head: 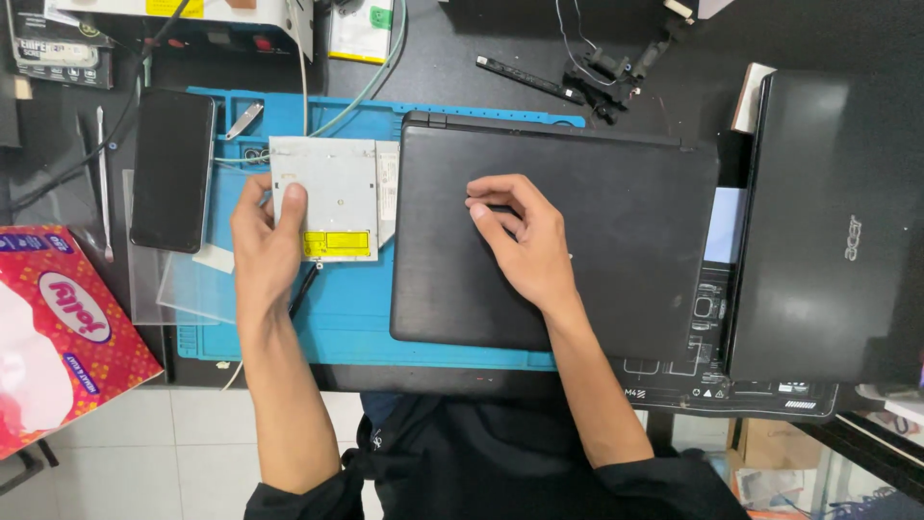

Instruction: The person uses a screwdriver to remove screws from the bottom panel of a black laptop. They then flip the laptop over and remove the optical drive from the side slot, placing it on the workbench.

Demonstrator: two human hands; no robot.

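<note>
While the red tissue box (58,327) is lying at the far left edge of the counter (462,39), a black phone (173,169) is resting face up just beside the blue work mat (356,327), with a thin metal pry tool (102,183) lying left of it. Your left hand (265,236) is gripping the silver optical drive (332,197), the thumb pressing on its top face and the fingers curling around its left edge; the drive is lying flat on the mat, its right edge just beside the small black laptop (577,250). A dark slim tool (304,289) is poking out from under that hand. Your right hand (525,241) is resting on the closed laptop's lid, fingers curled in and pressed together near the thumb; whether they are pinching anything is too small to tell. That laptop is sitting on the right part of the mat, well within the counter's front edge. Farther right, a larger black laptop (828,231) is lying closed, overlapping a dark printed mat (712,366). Loose black cables and parts (606,72) are lying behind the small laptop.
</note>
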